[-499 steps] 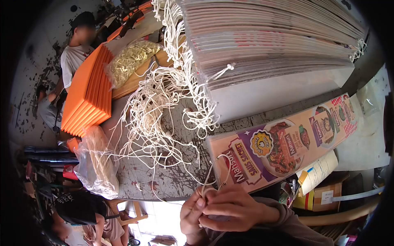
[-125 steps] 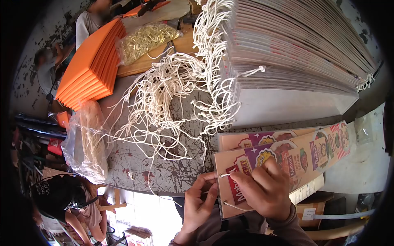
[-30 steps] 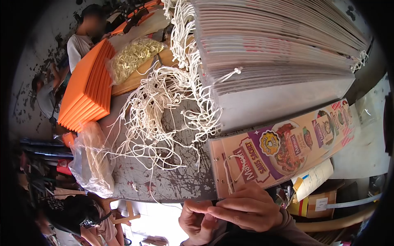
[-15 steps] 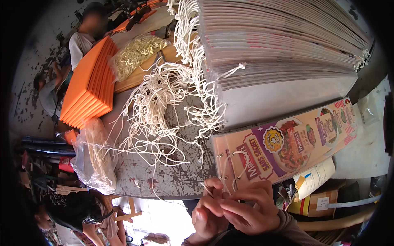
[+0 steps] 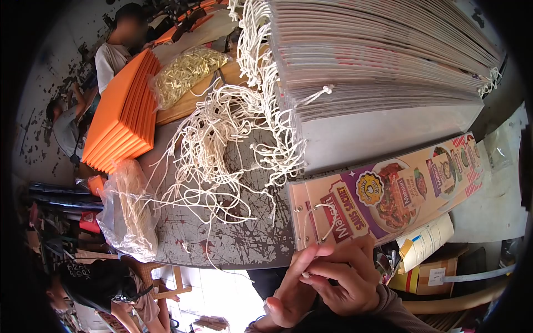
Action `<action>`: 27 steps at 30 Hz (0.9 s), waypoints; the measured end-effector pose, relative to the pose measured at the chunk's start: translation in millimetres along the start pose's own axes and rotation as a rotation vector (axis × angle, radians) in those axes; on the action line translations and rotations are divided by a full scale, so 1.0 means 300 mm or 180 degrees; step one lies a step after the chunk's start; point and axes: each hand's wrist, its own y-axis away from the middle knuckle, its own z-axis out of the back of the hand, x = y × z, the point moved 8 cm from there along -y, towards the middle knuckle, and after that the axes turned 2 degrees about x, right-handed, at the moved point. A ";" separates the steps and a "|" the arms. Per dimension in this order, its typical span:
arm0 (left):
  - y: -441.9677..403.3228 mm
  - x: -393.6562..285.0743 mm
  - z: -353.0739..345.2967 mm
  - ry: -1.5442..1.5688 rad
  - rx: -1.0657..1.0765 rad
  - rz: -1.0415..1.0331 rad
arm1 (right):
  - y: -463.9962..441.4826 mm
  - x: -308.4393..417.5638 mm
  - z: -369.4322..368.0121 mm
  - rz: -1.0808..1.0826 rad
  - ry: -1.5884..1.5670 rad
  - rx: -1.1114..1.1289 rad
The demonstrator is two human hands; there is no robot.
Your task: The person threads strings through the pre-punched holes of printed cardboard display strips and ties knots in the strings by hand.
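Observation:
Printed orange and purple cards (image 5: 388, 194) with metal eyelets lie at the table's front right, a white cord looped through their near end. Both hands meet just below that end. My right hand (image 5: 344, 277) pinches a small knotted bit of the white cord between thumb and fingers. Against it rests my left hand (image 5: 291, 291), its fingers stretched out and its thumb apart. A tangled heap of white cords (image 5: 214, 130) spreads over the middle of the table. Behind the cards stands a tall stack of sleeved cards (image 5: 383, 61) with knotted cords along its left edge.
Orange folded sheets (image 5: 119, 116), a bag of gold-coloured small pieces (image 5: 189, 75) and a plastic bag of pale cord (image 5: 130, 211) are on the left. Two people are at the upper left, another person (image 5: 105, 286) at the lower left. A cardboard box (image 5: 438, 269) stands at the lower right.
Over the last half second my left hand's fingers have straightened beside my right hand. Earlier, two offset cards showed and my right hand held the cord at an eyelet; now the hands are below the cards.

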 end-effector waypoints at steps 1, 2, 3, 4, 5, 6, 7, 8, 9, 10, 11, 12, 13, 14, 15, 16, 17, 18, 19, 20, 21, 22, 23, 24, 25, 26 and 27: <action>-0.003 -0.004 -0.005 -0.0020 0.0038 -0.0038 | 0.001 -0.001 0.000 -0.0001 0.0002 -0.0005; -0.005 -0.009 -0.010 -0.0039 0.0075 -0.0074 | 0.002 0.002 0.003 0.0037 0.0030 -0.0045; -0.005 -0.011 -0.012 -0.0037 0.0079 -0.0072 | 0.003 0.004 0.006 0.0076 0.0058 -0.0085; -0.004 -0.008 -0.012 0.0001 0.0061 0.0005 | 0.003 0.005 0.007 0.0075 0.0062 -0.0090; -0.004 -0.006 -0.012 0.0039 0.0041 0.0084 | 0.003 0.005 0.007 0.0053 0.0079 -0.0066; -0.003 -0.009 -0.014 0.0041 0.0048 0.0085 | 0.003 0.004 0.005 0.0032 0.0097 -0.0042; -0.003 -0.010 -0.018 0.0066 0.0075 0.0120 | 0.002 0.003 0.005 0.0031 0.0099 -0.0047; -0.003 -0.013 -0.022 0.0090 0.0100 0.0155 | 0.000 0.005 0.004 0.0085 0.0087 -0.0051; -0.007 -0.024 -0.029 0.0088 0.0103 0.0158 | -0.001 0.008 0.004 0.0138 0.0073 -0.0055; -0.014 -0.031 -0.038 -0.0033 0.0081 0.0270 | -0.001 0.008 0.003 0.0136 0.0073 -0.0058; -0.020 -0.037 -0.042 -0.0155 0.0058 0.0383 | -0.001 0.010 0.003 0.0169 0.0061 -0.0067; -0.025 -0.054 -0.039 -0.0155 0.0059 0.0386 | -0.001 0.012 0.003 0.0202 0.0049 -0.0074; -0.030 -0.068 -0.033 -0.0319 0.0108 0.0454 | -0.002 0.011 0.007 0.0199 0.0050 -0.0075; -0.036 -0.072 -0.031 -0.0481 0.0158 0.0526 | -0.005 0.012 0.006 0.0218 0.0045 0.0059; -0.043 -0.059 -0.022 -0.0478 0.0163 0.0531 | -0.007 0.012 0.005 0.0240 0.0041 0.0193; -0.052 -0.092 -0.005 -0.0592 0.0114 -0.0169 | -0.012 0.008 0.015 0.0234 0.0045 0.0191; -0.047 -0.123 0.010 -0.0700 0.0064 -0.0868 | -0.019 0.009 0.029 0.0313 0.0105 0.0143; -0.034 -0.149 0.016 -0.1072 0.0180 -0.0944 | -0.023 0.011 0.045 0.0394 0.0169 0.0095; -0.026 -0.177 0.018 -0.1438 0.0289 -0.1036 | -0.015 0.011 0.053 0.0371 0.0490 0.0208; -0.019 -0.190 0.010 -0.1737 0.0420 -0.0751 | -0.003 0.015 0.047 0.0367 0.0501 0.0205; -0.024 -0.209 -0.004 -0.2052 0.0574 -0.0478 | 0.017 0.050 0.058 0.0643 0.0523 -0.0155; -0.034 -0.182 -0.008 -0.2350 0.0472 0.0190 | 0.037 0.083 0.064 0.0917 0.0541 -0.0511; -0.029 -0.160 -0.002 -0.2493 0.0411 0.0525 | 0.047 0.103 0.048 0.1081 0.0517 -0.0723; -0.021 -0.139 0.004 -0.2637 0.0363 0.0865 | 0.057 0.092 0.034 0.1077 0.0517 -0.0723; 0.018 -0.108 0.047 -0.1398 -0.0238 0.1205 | 0.066 0.091 -0.006 0.1233 0.0358 -0.0387; 0.054 -0.062 0.083 -0.0137 -0.0823 0.1499 | 0.065 0.098 -0.038 0.1385 0.0198 -0.0047; 0.036 -0.045 0.120 0.0440 -0.0994 0.1136 | 0.043 0.083 -0.041 0.1279 -0.0221 0.0148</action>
